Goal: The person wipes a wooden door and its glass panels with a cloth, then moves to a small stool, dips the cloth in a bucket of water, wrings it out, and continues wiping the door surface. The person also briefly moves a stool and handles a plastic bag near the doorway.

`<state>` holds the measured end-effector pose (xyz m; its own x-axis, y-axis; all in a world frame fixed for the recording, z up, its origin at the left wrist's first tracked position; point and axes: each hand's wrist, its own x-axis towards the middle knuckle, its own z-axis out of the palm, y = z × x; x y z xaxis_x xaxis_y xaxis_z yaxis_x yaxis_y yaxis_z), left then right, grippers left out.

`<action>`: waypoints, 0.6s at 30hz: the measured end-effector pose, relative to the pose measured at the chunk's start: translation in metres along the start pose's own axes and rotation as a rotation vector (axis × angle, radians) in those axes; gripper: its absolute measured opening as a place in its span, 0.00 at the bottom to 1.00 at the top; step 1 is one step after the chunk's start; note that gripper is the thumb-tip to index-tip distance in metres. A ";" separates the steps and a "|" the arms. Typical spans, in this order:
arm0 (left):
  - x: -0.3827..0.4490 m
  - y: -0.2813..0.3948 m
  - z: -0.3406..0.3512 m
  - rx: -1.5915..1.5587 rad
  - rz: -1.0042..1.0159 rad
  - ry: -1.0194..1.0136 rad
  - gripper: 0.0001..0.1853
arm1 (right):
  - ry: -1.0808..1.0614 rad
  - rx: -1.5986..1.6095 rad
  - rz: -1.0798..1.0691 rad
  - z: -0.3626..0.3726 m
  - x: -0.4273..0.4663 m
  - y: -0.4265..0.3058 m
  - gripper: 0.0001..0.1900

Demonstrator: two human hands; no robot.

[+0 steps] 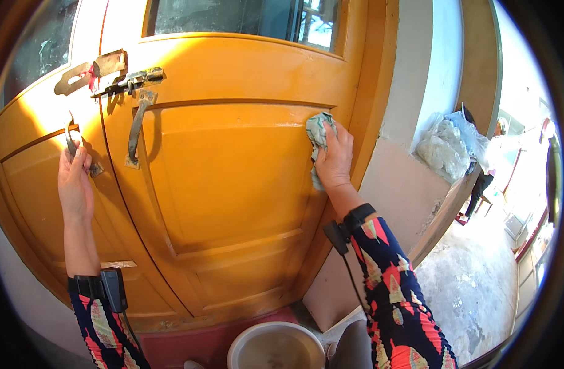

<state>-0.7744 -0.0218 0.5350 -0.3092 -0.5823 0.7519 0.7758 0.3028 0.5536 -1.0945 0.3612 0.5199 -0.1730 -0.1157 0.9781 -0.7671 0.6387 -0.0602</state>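
My left hand [76,177] grips the metal pull handle [70,133] on the left leaf of a wooden double door. In my right hand [335,159] is a crumpled pale green cloth [319,130], pressed against the upper right corner of the recessed panel [235,175] on the right leaf. A second metal pull handle [137,129] stands on that leaf near the seam. Above it sit a sliding bolt [129,83] and a hasp plate [111,63] with a bit of red material. Both leaves meet at the seam.
A round basin [276,348] of cloudy water stands below the door, by a red sill [185,343]. Clear plastic bags [448,143] rest on a ledge at the right. Farther right, a person's leg [478,193] shows over a concrete floor [466,286]. Glass panes [226,18] fill the door's upper part.
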 end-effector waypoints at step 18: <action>0.007 -0.008 -0.020 -0.011 -0.001 -0.046 0.08 | 0.093 -0.162 0.084 0.048 -0.104 0.014 0.24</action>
<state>-0.7715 -0.0431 0.5289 -0.3342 -0.5474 0.7673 0.7814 0.2943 0.5503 -1.1170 0.3463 0.4076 -0.1688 0.0088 0.9856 -0.6415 0.7582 -0.1167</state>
